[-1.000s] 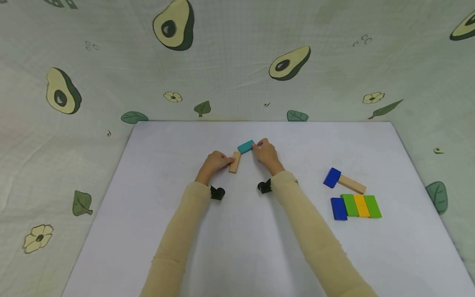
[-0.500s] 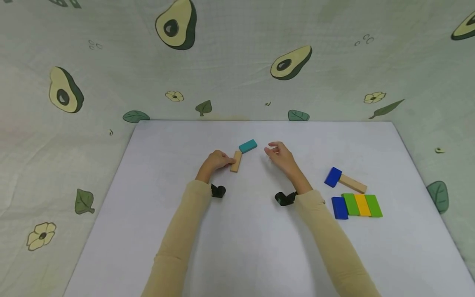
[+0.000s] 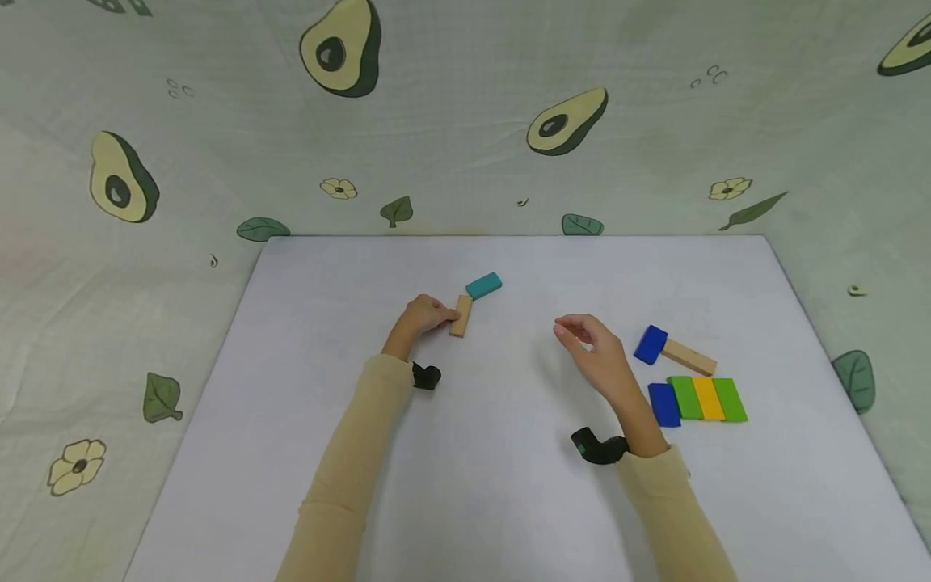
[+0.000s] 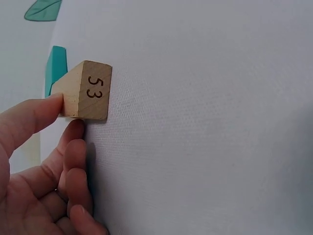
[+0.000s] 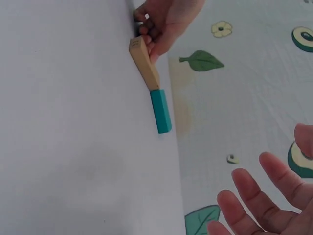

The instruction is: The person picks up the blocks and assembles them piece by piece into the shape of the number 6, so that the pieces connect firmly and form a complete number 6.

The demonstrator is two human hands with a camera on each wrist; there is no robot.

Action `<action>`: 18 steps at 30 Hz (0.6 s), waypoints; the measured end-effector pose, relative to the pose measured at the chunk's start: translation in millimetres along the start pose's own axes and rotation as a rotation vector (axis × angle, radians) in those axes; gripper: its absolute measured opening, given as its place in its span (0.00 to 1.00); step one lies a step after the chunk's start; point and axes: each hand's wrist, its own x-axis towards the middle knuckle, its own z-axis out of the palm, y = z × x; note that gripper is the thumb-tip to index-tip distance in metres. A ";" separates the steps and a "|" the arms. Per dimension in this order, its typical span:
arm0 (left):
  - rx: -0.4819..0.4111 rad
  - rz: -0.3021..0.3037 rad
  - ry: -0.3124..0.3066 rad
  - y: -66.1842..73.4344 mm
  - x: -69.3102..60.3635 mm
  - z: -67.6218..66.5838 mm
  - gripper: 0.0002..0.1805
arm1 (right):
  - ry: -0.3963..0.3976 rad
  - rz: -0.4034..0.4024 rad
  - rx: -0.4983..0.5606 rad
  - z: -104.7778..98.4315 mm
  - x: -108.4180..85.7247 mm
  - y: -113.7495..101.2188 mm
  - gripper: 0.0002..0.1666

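Observation:
The left hand point(image 3: 424, 317) pinches a plain wooden block point(image 3: 461, 316) between thumb and finger on the white table. In the left wrist view that block point(image 4: 94, 90) shows "53" on its end face. A teal block point(image 3: 483, 284) lies at an angle against its far end; the right wrist view shows the teal block point(image 5: 161, 111) meeting the wooden one point(image 5: 145, 63) end to end. The right hand point(image 3: 598, 353) is over the table to the right, fingers loosely bent, holding nothing. Its fingers point(image 5: 252, 190) are spread apart in the right wrist view.
At the right, a blue block point(image 3: 650, 344) touches a wooden block point(image 3: 689, 357). Just nearer, another blue block point(image 3: 664, 405) stands in a row with green point(image 3: 685, 398), yellow point(image 3: 709, 398) and green point(image 3: 730, 399) ones. Patterned cloth hangs behind the table.
My right hand has let go of the teal block and moved right and nearer, toward the coloured blocks. The left hand keeps its pinch on the wooden block in place.

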 end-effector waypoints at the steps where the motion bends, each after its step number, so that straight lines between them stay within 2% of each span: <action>1: 0.000 0.002 0.005 -0.7 -0.2 0.8 0.18 | 0.008 0.006 0.001 -2.3 -5.4 1.9 0.28; 9: 0.016 0.040 0.027 -1.4 -1.6 2.8 0.19 | 0.085 0.054 -0.033 -19.7 -39.8 14.5 0.29; 18: 0.015 0.040 0.033 -3.3 1.6 3.8 0.19 | 0.147 0.134 -0.096 -31.6 -68.3 34.4 0.29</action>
